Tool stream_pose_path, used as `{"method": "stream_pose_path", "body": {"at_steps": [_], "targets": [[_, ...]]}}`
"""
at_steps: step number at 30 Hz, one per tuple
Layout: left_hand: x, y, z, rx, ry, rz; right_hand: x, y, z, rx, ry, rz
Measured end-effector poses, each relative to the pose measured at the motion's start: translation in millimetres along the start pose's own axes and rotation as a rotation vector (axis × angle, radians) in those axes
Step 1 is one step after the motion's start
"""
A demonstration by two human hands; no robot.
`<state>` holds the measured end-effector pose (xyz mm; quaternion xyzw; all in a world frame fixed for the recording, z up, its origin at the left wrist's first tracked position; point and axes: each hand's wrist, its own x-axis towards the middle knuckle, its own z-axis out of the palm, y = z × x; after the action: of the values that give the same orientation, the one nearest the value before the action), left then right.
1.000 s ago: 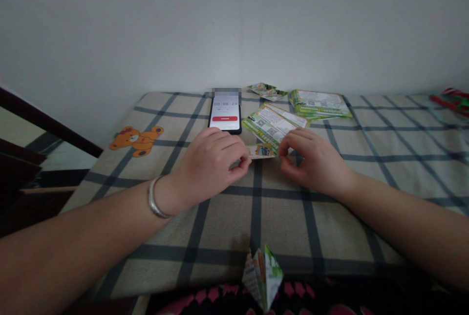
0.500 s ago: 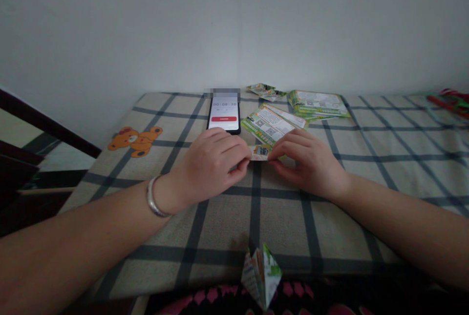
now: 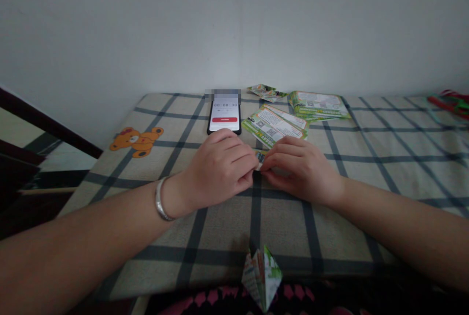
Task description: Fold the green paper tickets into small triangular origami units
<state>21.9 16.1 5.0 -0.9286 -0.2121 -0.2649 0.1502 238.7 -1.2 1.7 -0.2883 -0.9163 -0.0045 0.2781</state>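
Note:
A small printed paper [image 3: 260,157] is pinched between my two hands, and most of it is hidden by my fingers. My left hand [image 3: 226,168], below a silver bangle, is closed on its left side. From the right, my right hand [image 3: 302,169] grips the other side with thumb and fingertips. The fingertips of both hands almost meet. Just beyond them lie printed green and white leaflets [image 3: 273,124]. Close to me, at the table's front edge, stands a folded paper piece [image 3: 262,278] with pointed tips.
A phone [image 3: 224,115] showing a timer lies behind my left hand. Near the wall are folded paper pieces [image 3: 266,93] and a leaflet stack [image 3: 320,105]. An orange bear cutout [image 3: 137,141] lies left on the checked tablecloth [image 3: 227,227]. Red and green items [image 3: 450,104] sit far right.
My left hand has moved right and slightly toward me, closing the gap to my right hand. Less of the small paper shows between them.

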Motion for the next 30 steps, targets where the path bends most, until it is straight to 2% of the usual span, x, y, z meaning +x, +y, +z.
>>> {"method": "stream_pose_path", "body": {"at_steps": [10,19,25,30], "targets": [[-2.9,-14.5,-0.6,0.065,0.062,0.017,-3.2,7.0,-5.7,0.011,0.080,-0.026],[-5.7,-23.1,-1.4,0.109,0.064,0.048,-6.3,14.3,-11.7,0.020,0.061,-0.049],[-7.2,-27.1,-1.5,0.134,0.047,0.145,-4.9,14.5,-14.6,0.029,0.042,-0.157],[-6.8,-28.3,-1.2,0.128,0.030,0.105,-4.7,15.7,-15.9,0.048,-0.008,-0.150]]}}
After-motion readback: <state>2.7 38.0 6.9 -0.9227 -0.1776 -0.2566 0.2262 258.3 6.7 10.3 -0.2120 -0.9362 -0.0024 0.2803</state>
